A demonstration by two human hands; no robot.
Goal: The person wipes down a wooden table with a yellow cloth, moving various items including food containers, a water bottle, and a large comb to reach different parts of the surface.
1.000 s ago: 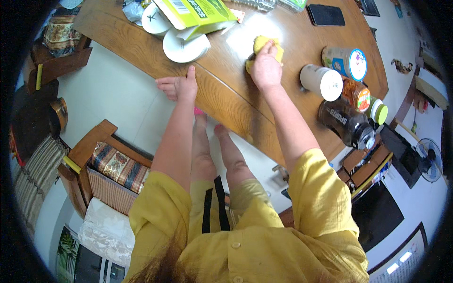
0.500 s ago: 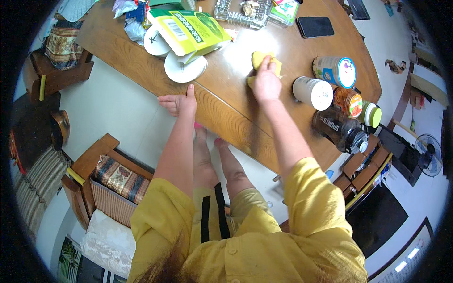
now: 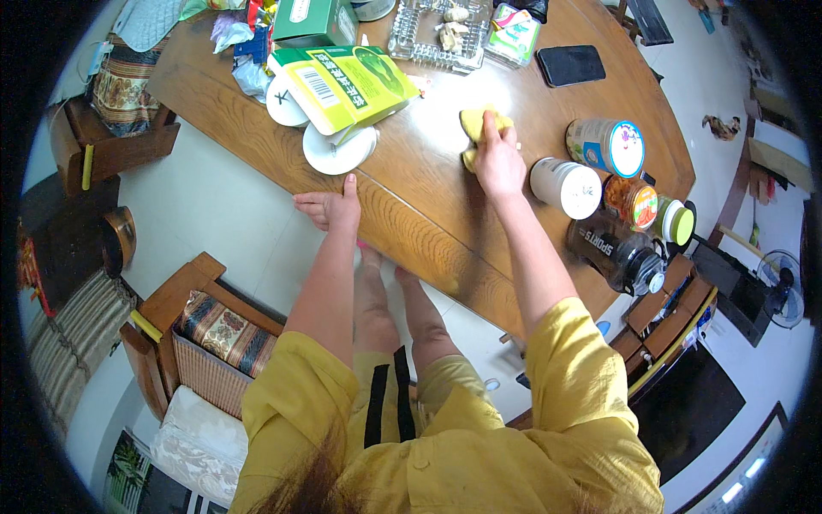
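Head view: a yellow cloth [image 3: 473,124] is grasped on the desk [image 3: 425,201] by the right hand [image 3: 501,164]; the left hand [image 3: 339,209], fingers [image 3: 310,208] released, is held near left.

yellow cloth [image 3: 473,127], bunched and folded, held under the right hand [image 3: 499,158], resting on glossy brown wooden table [image 3: 441,193]

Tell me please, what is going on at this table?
A person in a yellow shirt holds a yellow cloth on the wooden table with the right hand. The left hand is empty and open at the table's near edge, close to a white round container. To the right of the cloth are a white canister and a dark bottle; a black phone lies farther back.
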